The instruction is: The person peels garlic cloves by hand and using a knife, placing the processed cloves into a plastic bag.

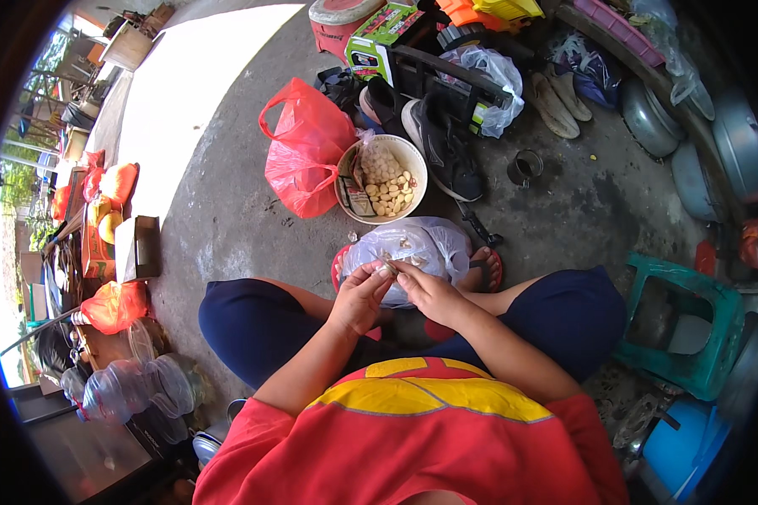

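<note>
My left hand [361, 295] and my right hand [431, 291] meet at the fingertips, both pinching a small pale piece [388, 267] that looks like a garlic clove. Directly beneath them a clear plastic bag [445, 247] lies between my feet, with some pale scraps in or on it. Just beyond the bag stands a round white tub [421, 201]. Loose peeled cloves [391, 194] and a knotted clear bag of small round pale pieces [379, 165] are in it, beside a printed packet. A red plastic bag [306, 158] touches the tub's left side.
Black shoes [450, 151] stand right of the tub, near a black-handled tool [478, 224] on the concrete floor. A metal cup [525, 167] is farther right. A green plastic stool [682, 322] stands by my right knee, and clear plastic bottles [132, 385] lie at the lower left.
</note>
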